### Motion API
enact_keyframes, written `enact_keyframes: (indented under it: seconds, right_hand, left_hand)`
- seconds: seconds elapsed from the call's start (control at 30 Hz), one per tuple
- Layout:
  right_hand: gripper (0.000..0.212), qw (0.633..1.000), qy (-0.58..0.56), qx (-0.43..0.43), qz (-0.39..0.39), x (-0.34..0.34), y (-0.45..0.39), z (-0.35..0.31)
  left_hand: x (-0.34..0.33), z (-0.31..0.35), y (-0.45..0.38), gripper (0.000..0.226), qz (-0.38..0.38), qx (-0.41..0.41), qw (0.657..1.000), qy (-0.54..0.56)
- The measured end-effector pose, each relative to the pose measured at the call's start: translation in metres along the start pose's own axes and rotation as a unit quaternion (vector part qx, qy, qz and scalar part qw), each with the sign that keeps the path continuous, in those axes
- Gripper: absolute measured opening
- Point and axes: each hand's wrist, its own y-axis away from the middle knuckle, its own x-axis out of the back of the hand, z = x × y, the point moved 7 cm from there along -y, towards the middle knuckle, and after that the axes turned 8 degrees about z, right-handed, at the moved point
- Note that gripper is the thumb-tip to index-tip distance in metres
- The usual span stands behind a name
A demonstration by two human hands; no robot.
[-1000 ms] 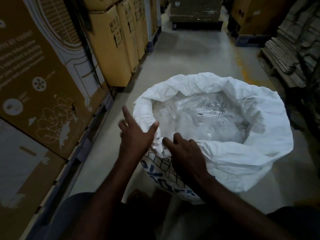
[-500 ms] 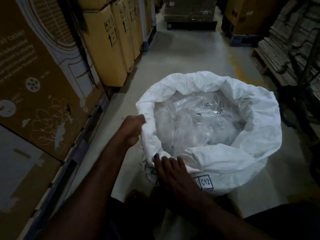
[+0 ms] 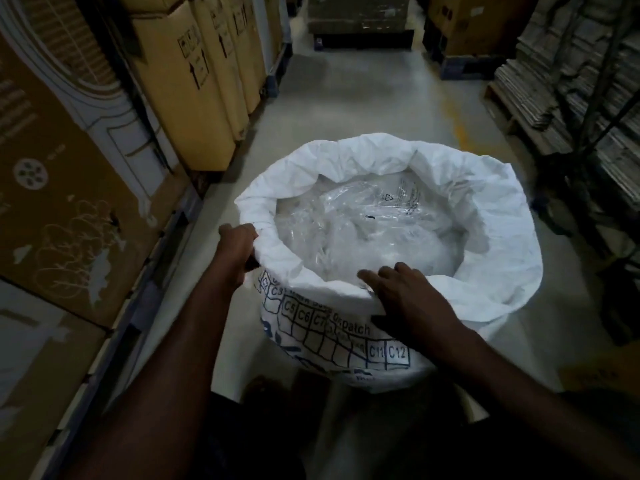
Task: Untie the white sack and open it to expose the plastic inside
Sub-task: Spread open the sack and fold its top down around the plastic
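Observation:
The white sack (image 3: pixel 491 216) stands upright on the floor, its mouth wide and its rim rolled outward. Blue printed grid boxes and letters show on its near side. Clear crumpled plastic (image 3: pixel 367 230) fills the inside and lies exposed. My left hand (image 3: pixel 237 245) is closed around the sack's left rim. My right hand (image 3: pixel 405 296) lies over the near rim, thumb under the rolled edge and fingers on top, gripping it.
Tall cardboard boxes (image 3: pixel 183 84) line the left side on pallets. Stacks of flattened cardboard (image 3: pixel 575 71) stand at the right. More boxes on a pallet (image 3: pixel 360 19) close the far end. A grey concrete aisle (image 3: pixel 374 98) runs ahead of the sack.
My left hand went from open fingers to a closed grip on the left rim. My right hand moved rightward along the near rim and folded it down, showing more blue print.

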Motion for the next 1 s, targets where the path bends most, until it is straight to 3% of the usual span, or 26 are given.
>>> enact_keyframes:
  seconds: [0.03,0.07,0.13,0.17,0.23,0.3,0.37,0.47,0.57,0.67,0.73,0.8,0.87,0.93,1.0]
  right_hand:
    - [0.062,1.000,0.004,-0.007,0.019,-0.001,0.000,-0.002]
    - [0.052,0.999,0.001,-0.016,0.041,0.001,0.000,-0.006]
    - [0.045,0.996,-0.008,-0.034,0.078,0.008,0.000,-0.009]
    - [0.045,0.994,-0.009,-0.040,0.100,0.012,0.002,-0.009]
    - [0.045,0.987,-0.016,-0.042,0.157,0.022,0.008,-0.011]
    - [0.051,0.976,-0.030,-0.023,0.216,0.031,0.016,-0.013]
    - [0.053,0.967,-0.019,0.003,0.255,0.036,0.024,-0.019]
    - [0.042,0.961,-0.017,0.045,0.273,0.036,0.035,-0.031]
    - [0.069,0.976,-0.057,0.050,0.202,0.022,0.041,-0.027]
    - [0.084,0.974,-0.184,0.041,0.126,0.017,0.058,-0.003]
    - [0.076,0.965,-0.213,0.025,0.151,0.025,0.065,0.023]
    - [0.079,0.977,-0.158,-0.003,0.141,0.029,0.061,0.052]
    - [0.090,0.993,-0.105,-0.032,0.043,0.016,0.054,0.072]
    - [0.089,0.993,-0.105,-0.053,-0.025,0.003,0.054,0.077]
    - [0.070,0.995,-0.091,-0.030,0.012,0.002,0.055,0.068]
  left_hand:
    - [0.006,0.003,0.005,0.065,0.035,-0.054,0.991,-0.121]
    - [0.012,0.011,0.013,0.082,0.084,-0.134,0.959,-0.234]
    - [0.013,0.034,0.048,0.094,0.140,-0.337,0.864,-0.347]
    - [0.007,0.045,0.069,0.091,0.113,-0.422,0.830,-0.348]
    - [-0.018,0.044,0.109,0.084,-0.065,-0.505,0.783,-0.357]
    - [-0.043,0.018,0.142,0.079,-0.240,-0.491,0.727,-0.415]
    - [-0.056,-0.006,0.154,0.088,-0.297,-0.463,0.689,-0.472]
    - [-0.059,-0.005,0.152,0.082,-0.210,-0.500,0.690,-0.479]
    - [-0.055,0.005,0.156,0.059,-0.066,-0.575,0.707,-0.407]
    - [-0.059,-0.009,0.162,0.053,0.000,-0.621,0.677,-0.395]
    - [-0.064,-0.021,0.165,0.060,0.015,-0.639,0.659,-0.396]
    - [-0.065,-0.027,0.169,0.061,0.021,-0.638,0.660,-0.396]
    - [-0.066,-0.032,0.170,0.057,-0.003,-0.633,0.652,-0.418]
    - [-0.070,-0.046,0.171,0.056,-0.085,-0.619,0.636,-0.454]
    - [-0.073,-0.066,0.175,0.060,-0.205,-0.560,0.657,-0.462]
